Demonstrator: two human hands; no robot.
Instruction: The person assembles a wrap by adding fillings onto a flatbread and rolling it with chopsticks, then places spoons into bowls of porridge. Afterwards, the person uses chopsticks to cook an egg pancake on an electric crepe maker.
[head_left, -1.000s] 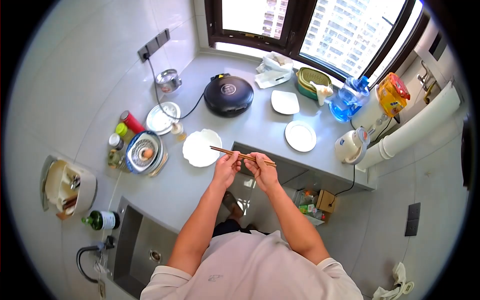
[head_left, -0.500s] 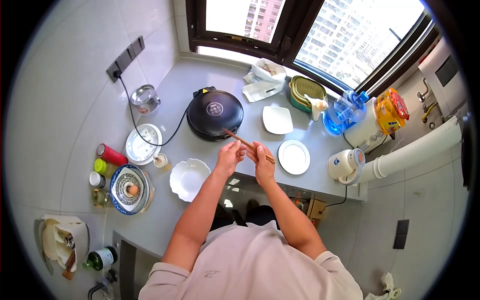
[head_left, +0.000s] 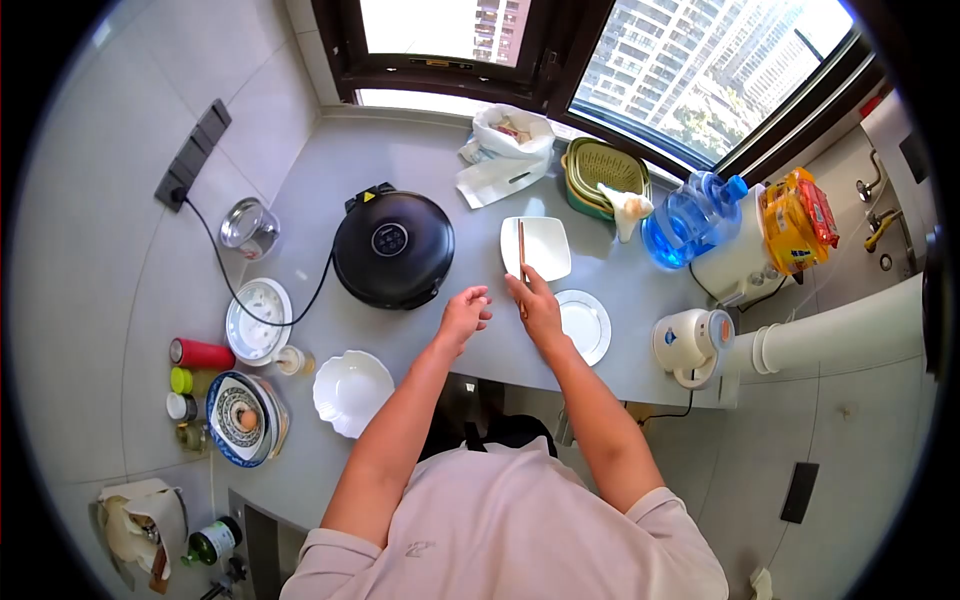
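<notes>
My right hand (head_left: 541, 314) grips a pair of brown wooden chopsticks (head_left: 521, 244) that point away from me, their far ends over the square white dish (head_left: 550, 246). A round white plate (head_left: 588, 322) lies just right of that hand. To its left, my left hand (head_left: 463, 318) hovers above the counter with loosely bent fingers and nothing in them. Beyond the left hand sits a closed black electric griddle (head_left: 395, 255). A scalloped white bowl (head_left: 352, 390) rests near the left forearm.
Along the back are a white plastic bag (head_left: 490, 165), green baskets (head_left: 605, 175) and a blue water bottle (head_left: 690, 220). An electric kettle (head_left: 685, 345) stands at right. At left, a cord (head_left: 222, 262) crosses a lidded dish (head_left: 258, 320), near stacked bowls (head_left: 245, 425) with an egg.
My hands have parted. The chopsticks, earlier held between both hands and slanted toward the griddle, are now in my right hand alone, turned to point toward the square dish. The view has shifted slightly.
</notes>
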